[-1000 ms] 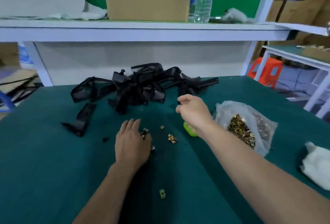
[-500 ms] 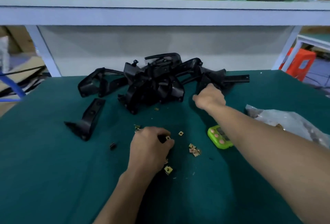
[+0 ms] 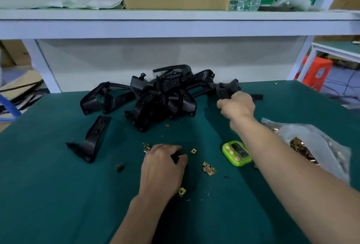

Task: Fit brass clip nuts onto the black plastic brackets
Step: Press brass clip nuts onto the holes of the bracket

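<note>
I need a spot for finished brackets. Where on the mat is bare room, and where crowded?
Bare: the near-left mat, in front of the lone bracket and left of the left hand; also the far-right corner beyond the bag. Crowded: the bracket pile and loose clip nuts beside the timer.

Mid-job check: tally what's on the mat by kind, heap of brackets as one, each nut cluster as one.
Bracket heap: 1
Lone bracket: 1
Single nuts: 4
Nut clusters: 2
Timer: 1
Bag of nuts: 1
Total: 10
Any nuts under the left hand are hidden.
</note>
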`<state>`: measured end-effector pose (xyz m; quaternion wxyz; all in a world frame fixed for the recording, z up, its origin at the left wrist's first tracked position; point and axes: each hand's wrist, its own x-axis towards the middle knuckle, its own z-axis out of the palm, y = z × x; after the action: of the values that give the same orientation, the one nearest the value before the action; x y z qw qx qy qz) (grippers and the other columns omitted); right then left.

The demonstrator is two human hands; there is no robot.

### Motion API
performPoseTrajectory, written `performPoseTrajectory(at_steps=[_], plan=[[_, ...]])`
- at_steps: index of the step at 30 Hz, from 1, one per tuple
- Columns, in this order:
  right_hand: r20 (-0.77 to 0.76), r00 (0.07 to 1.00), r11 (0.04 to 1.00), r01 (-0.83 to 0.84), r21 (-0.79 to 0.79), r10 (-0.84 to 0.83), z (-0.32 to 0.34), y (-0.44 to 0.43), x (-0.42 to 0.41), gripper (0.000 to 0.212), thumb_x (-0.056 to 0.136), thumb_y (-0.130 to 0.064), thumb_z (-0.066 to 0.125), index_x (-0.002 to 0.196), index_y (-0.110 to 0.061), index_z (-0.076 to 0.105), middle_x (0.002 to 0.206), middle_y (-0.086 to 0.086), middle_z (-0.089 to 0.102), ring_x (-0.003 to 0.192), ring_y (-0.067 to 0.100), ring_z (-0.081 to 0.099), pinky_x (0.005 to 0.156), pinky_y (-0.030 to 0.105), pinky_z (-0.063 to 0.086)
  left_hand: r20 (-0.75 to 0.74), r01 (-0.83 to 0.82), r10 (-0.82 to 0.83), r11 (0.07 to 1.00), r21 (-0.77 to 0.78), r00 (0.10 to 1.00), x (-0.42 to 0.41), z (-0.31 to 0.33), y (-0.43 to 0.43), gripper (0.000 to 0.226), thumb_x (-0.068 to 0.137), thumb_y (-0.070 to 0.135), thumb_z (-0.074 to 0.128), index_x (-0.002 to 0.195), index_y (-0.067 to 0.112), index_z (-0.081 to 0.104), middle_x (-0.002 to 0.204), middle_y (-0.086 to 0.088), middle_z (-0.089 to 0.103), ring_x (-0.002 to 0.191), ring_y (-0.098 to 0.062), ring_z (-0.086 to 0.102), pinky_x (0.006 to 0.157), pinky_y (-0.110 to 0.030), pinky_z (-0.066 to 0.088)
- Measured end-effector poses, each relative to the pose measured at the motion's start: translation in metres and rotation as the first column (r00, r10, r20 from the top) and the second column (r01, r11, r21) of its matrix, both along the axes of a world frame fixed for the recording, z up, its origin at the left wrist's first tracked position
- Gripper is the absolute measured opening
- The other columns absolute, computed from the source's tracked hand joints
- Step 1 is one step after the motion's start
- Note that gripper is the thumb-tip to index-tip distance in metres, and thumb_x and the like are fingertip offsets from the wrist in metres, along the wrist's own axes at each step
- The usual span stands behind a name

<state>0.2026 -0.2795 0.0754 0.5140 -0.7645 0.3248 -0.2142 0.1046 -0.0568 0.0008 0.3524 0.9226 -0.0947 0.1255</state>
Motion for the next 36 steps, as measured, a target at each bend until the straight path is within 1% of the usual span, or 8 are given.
performPoseTrajectory(at_steps=[6, 12, 15, 18, 23, 28, 31, 36], plan=[[0.337, 0.917, 0.677, -0.388, 0.625, 0.214, 0.017, 0.026, -0.090, 0.043, 0.077, 0.012, 0.075, 0.062, -0.015, 0.045, 0.071, 0.014, 0.065, 0.055, 0.019, 0.063, 0.047, 0.018, 0.050, 0.049, -0.066, 0.090, 0.928, -0.368, 0.995, -0.012, 0.012, -0.002, 0.020, 0.100, 0.032, 0.061, 0.112, 0.035, 0.076, 0.104, 0.033, 0.062, 0.108, 0.010, 0.057, 0.089, -0.004, 0.040], [0.359, 0.836, 0.184, -0.463, 0.867, 0.414, 0.000, 0.037, -0.158, 0.006, 0.065, 0.000, 0.073, 0.061, -0.002, 0.070, 0.075, 0.022, 0.063, 0.053, 0.017, 0.059, 0.038, 0.015, 0.047, -0.046, -0.060, 0.040, 0.810, -0.583, 0.998, -0.021, 0.014, 0.008, 0.058, 0.102, 0.047, 0.050, 0.155, 0.047, 0.026, 0.157, 0.023, 0.037, 0.139, 0.002, 0.040, 0.110, -0.023, 0.037], [0.352, 0.835, 0.117, -0.436, 0.892, 0.422, -0.010, 0.038, -0.173, 0.020, 0.060, -0.005, 0.079, 0.075, -0.003, 0.064, 0.073, 0.021, 0.061, 0.047, 0.016, 0.056, 0.033, 0.016, 0.044, -0.041, 0.002, -0.034, 0.790, -0.613, 0.999, -0.020, 0.012, 0.010, 0.050, 0.107, 0.034, 0.047, 0.154, 0.047, 0.031, 0.142, 0.024, 0.053, 0.113, 0.021, 0.050, 0.083, 0.002, 0.041], [0.296, 0.857, 0.255, -0.426, 0.868, 0.422, -0.013, 0.038, -0.173, 0.013, 0.079, -0.009, 0.070, 0.082, -0.008, 0.057, 0.072, 0.020, 0.062, 0.048, 0.018, 0.057, 0.036, 0.019, 0.046, -0.111, -0.091, 0.024, 0.751, -0.654, 0.994, -0.016, 0.015, 0.011, 0.054, 0.103, 0.013, 0.057, 0.140, 0.051, 0.047, 0.116, 0.023, 0.068, 0.102, 0.007, 0.063, 0.090, -0.016, 0.051], [0.139, 0.916, 0.921, -0.355, -0.158, 0.377, -0.027, 0.045, -0.174, 0.019, 0.096, -0.022, 0.050, 0.081, -0.023, 0.062, 0.074, -0.005, 0.067, 0.057, 0.007, 0.057, 0.057, 0.017, 0.042, -0.054, -0.180, 0.188, 0.763, -0.621, 0.981, -0.017, 0.020, 0.021, 0.060, 0.090, 0.015, 0.074, 0.129, 0.055, 0.050, 0.099, 0.030, 0.072, 0.095, 0.007, 0.066, 0.088, -0.026, 0.054], [0.089, 0.897, 0.653, -0.244, -0.717, 0.433, -0.028, 0.059, -0.184, 0.008, 0.094, -0.039, 0.054, 0.098, -0.036, 0.060, 0.081, -0.016, 0.063, 0.083, 0.006, 0.053, 0.083, 0.028, 0.042, 0.027, -0.081, 0.120, 0.804, -0.589, 0.992, -0.011, 0.020, 0.024, 0.077, 0.082, 0.019, 0.082, 0.140, 0.052, 0.044, 0.096, 0.023, 0.075, 0.092, 0.002, 0.070, 0.083, -0.018, 0.052], [-0.228, 0.903, 0.380, -0.367, -0.849, 0.363, -0.038, 0.072, -0.181, 0.057, 0.075, -0.032, 0.079, 0.129, -0.023, 0.061, 0.098, -0.008, 0.069, 0.097, 0.018, 0.060, 0.098, 0.039, 0.045, -0.062, 0.048, -0.140, 0.666, -0.745, 0.988, -0.011, 0.020, 0.019, 0.060, 0.076, 0.024, 0.083, 0.127, 0.047, 0.063, 0.093, 0.003, 0.079, 0.085, -0.016, 0.076, 0.071, -0.022, 0.059], [-0.233, 0.955, 0.406, -0.289, -0.867, 0.183, -0.040, 0.073, -0.174, 0.067, 0.067, -0.007, 0.079, 0.129, -0.024, 0.060, 0.088, -0.005, 0.065, 0.078, 0.023, 0.064, 0.063, 0.033, 0.044, -0.088, 0.051, -0.282, 0.452, -0.890, 0.955, -0.020, 0.018, 0.001, 0.043, 0.085, 0.058, 0.064, 0.119, 0.034, 0.074, 0.101, -0.008, 0.078, 0.094, -0.022, 0.075, 0.077, -0.030, 0.059]])
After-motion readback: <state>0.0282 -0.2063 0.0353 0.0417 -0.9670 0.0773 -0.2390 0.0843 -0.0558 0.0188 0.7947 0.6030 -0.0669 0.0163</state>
